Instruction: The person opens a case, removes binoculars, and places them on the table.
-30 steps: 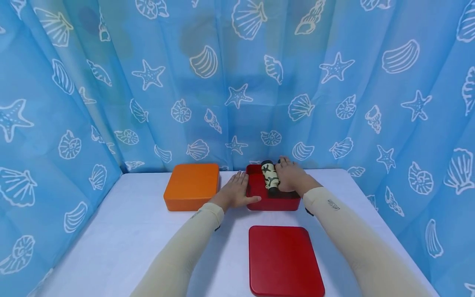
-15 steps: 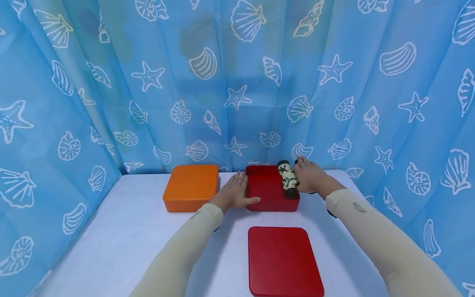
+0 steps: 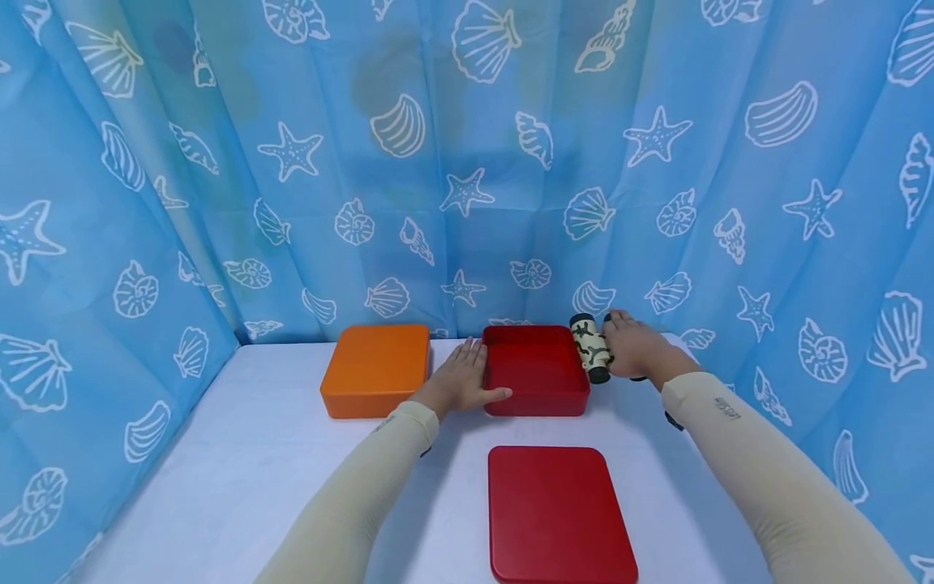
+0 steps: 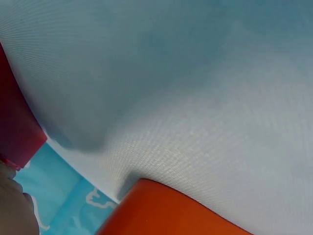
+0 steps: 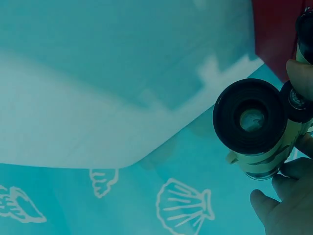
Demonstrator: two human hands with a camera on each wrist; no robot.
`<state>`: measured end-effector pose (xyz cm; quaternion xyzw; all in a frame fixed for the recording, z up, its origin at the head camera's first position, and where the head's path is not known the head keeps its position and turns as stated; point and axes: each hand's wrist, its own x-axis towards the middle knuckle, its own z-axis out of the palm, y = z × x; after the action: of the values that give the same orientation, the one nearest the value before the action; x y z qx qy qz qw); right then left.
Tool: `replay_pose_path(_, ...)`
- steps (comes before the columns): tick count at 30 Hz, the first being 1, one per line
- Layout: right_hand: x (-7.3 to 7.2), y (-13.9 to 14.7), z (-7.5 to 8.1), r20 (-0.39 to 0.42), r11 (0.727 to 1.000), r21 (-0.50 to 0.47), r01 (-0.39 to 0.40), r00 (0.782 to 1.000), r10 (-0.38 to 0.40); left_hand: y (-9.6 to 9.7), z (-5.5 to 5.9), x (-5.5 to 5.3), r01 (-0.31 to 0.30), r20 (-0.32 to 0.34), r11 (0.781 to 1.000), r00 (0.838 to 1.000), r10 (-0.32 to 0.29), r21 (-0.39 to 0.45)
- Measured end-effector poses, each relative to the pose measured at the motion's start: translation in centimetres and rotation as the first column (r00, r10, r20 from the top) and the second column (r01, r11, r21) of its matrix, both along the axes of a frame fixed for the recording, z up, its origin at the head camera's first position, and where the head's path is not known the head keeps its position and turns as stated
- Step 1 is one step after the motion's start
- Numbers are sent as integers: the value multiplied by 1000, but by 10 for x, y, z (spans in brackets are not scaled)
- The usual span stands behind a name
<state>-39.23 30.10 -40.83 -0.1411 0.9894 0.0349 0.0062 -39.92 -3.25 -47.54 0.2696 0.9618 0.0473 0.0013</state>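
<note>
Binoculars [image 3: 589, 347] in cream and dark camouflage with black ends hang at the right rim of a red box [image 3: 536, 405]. My right hand [image 3: 633, 347] grips them from above, covering much of the far barrel in the head view. In the right wrist view a black eyepiece of the binoculars [image 5: 249, 117] faces the camera, with fingers curled along the barrels. My left hand [image 3: 461, 380] lies with straight fingers along the left wall of the red box, its thumb across the front left corner. Inside, the red box shows only its bare floor.
A red lid [image 3: 560, 515] lies flat on the white table [image 3: 241, 478] in front of the box. Left of my left hand stands an orange box [image 3: 378, 365] with its top covered. A blue curtain [image 3: 467, 195] with shells and starfish hangs close behind the table.
My right hand has lifted the binoculars out of the red box and carried them rightward past its right rim. The left hand stays on the box's left side.
</note>
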Motion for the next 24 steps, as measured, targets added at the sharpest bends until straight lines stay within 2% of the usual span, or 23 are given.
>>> replay_pose_path(6, 0, 9, -3, 6, 999, 30, 43, 999, -43, 0, -1, 0, -1, 2, 1000, 1000, 1, 5)
replay_pose_path(10, 2, 16, -5, 44, 997, 48, 67, 997, -69, 0, 0, 0, -1, 11, 1000, 1000, 1, 2)
replay_pose_path(17, 3, 30, -14, 57, 993, 47, 110, 992, -113, 0, -2, -1, -7, 8, 1000, 1000, 8, -12)
replay_pose_path(24, 5, 36, -24, 133, 986, 21, 165, 977, -166, 1, -1, -1, -5, 21, 1000, 1000, 6, -19)
